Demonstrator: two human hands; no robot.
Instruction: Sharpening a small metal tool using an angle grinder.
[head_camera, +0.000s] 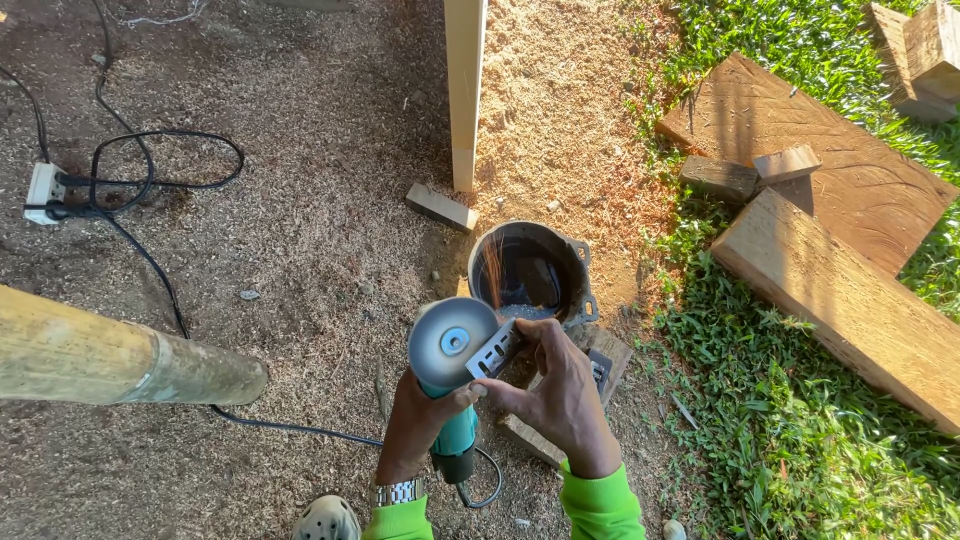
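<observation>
Head view looks straight down on an angle grinder (452, 370) with a teal body and a grey disc, held just above the sawdust-covered ground (300, 250). The left hand (420, 425) is wrapped tight around the grinder's body, a metal wristwatch (397, 491) on that wrist. The right hand (560, 385) pinches a small perforated metal plate (493, 352) between thumb and fingers, its edge touching the disc; a thin streak of sparks (493, 270) rises from the contact. Both sleeves are bright green.

Just beyond the disc sits a dark metal pot (530, 270) holding water. Under the right hand lies a short wooden block (600, 360). A black power cord (290, 428) runs from the grinder across the ground to a white socket strip (42, 192) at the left. A thick bamboo pole (110, 358) crosses the left side. An upright pale post (465, 90) stands beyond the pot, a small offcut (441, 208) beside its foot. On the grass (800, 450) at right lie heavy timber planks (840, 300).
</observation>
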